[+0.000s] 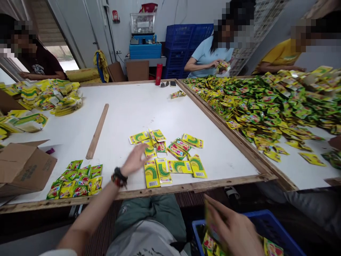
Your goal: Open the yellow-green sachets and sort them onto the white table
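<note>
I record my right hand pinching a blurred packet over the blue basket, and my left hand, fingers loosely extended, contact unconfirmed, beside the yellow boxes, laid near the table's wooden edge, presumably for easy reach.

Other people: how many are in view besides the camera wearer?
3 plainly: one in a dark shirt at left, one in a light blue shirt behind the packet heap, one in a yellow shirt farther right. A blurred hand at the right edge may be a fourth's.
</note>
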{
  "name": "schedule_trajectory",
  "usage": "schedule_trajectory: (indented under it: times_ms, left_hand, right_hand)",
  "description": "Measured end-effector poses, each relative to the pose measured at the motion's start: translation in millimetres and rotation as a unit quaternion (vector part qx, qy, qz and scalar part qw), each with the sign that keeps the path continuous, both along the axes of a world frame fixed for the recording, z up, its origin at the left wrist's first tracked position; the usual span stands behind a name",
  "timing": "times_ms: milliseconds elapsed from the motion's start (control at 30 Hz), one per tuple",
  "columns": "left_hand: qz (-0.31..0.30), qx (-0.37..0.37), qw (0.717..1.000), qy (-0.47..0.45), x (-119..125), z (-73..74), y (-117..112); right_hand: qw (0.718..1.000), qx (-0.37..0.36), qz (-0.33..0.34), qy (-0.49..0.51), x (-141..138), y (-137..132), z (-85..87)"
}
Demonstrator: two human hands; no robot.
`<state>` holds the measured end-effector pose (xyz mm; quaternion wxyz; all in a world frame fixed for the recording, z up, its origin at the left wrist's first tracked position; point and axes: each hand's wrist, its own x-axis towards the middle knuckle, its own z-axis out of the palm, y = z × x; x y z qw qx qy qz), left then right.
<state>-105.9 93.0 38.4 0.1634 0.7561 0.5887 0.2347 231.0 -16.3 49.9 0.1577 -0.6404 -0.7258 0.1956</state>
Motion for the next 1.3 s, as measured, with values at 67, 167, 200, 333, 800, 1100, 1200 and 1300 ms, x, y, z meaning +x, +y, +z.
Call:
schedule_trajectory:
  times_ms: [67, 167, 200, 333, 800, 1100, 1200, 1300]
  left_hand:
    - [0.093, -0.050, 0.989, 0.107, -30.3, 4.2, 41.5]
    - [0.099, -0.085, 0.981, 0.142, -55.8, 5.9, 83.2]
    - [0.097, -0.090, 0.980, 0.150, -60.0, 7.0, 89.5]
    - [0.132, -0.089, 0.971, 0.180, -71.6, 25.3, 77.1]
    - [0.143, 0.000, 0.950, -0.278, 67.0, 6.7, -98.6]
    - [0.203, 0.153, 0.942, -0.218, 100.6, -64.6, -114.0]
    - [0.178, 0.206, 0.940, -0.204, 97.6, -68.7, -112.8]
    - [0.105, 0.265, 0.934, -0.215, 94.8, -67.1, -110.3]
  right_hand:
    - [0.989, -0.063, -0.059, -0.120, 40.8, -5.3, -2.5]
    - [0.994, -0.038, -0.037, -0.096, 52.2, 0.2, -11.0]
    - [0.998, -0.007, -0.008, -0.055, 42.1, 4.6, -14.0]
    - [0.985, 0.124, 0.096, 0.072, -35.0, 25.3, -18.6]
    - [0.871, -0.011, 0.058, 0.488, -151.7, 21.6, -51.0]
    - [0.726, -0.195, -0.077, 0.655, -136.7, 18.2, -36.7]
    - [0.713, -0.217, -0.086, 0.661, -141.1, 26.3, -21.3]
    - [0.661, -0.281, -0.046, 0.694, -138.3, 30.8, -9.5]
